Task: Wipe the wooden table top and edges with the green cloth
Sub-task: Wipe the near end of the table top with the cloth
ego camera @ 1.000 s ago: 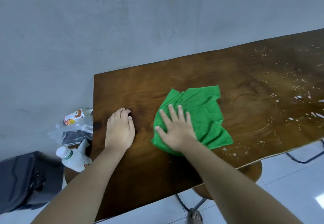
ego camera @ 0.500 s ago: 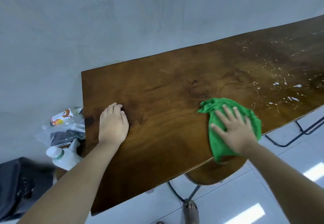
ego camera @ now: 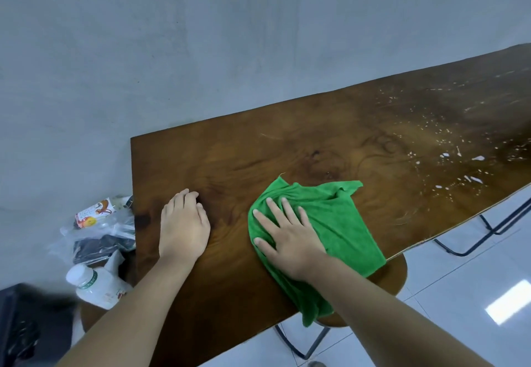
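The right hand (ego camera: 290, 244) presses flat, fingers spread, on the green cloth (ego camera: 339, 223) at the table's (ego camera: 287, 142) near edge. The left hand (ego camera: 182, 227) lies open, palm down, near the left end, grasping nothing.

I see a grey wall (ego camera: 201, 50) filling the top of my view. At lower left a white bottle (ego camera: 94, 283) with a green band lies tilted beside a clear plastic bag (ego camera: 94, 237) holding something dark, and a printed packet (ego camera: 93, 212) rests on top of the bag. A black case (ego camera: 26, 326) sits in the bottom-left corner. At right I see a white tiled floor (ego camera: 488, 280) with glare, black metal legs (ego camera: 482, 237), and a round wooden stool (ego camera: 393, 277).
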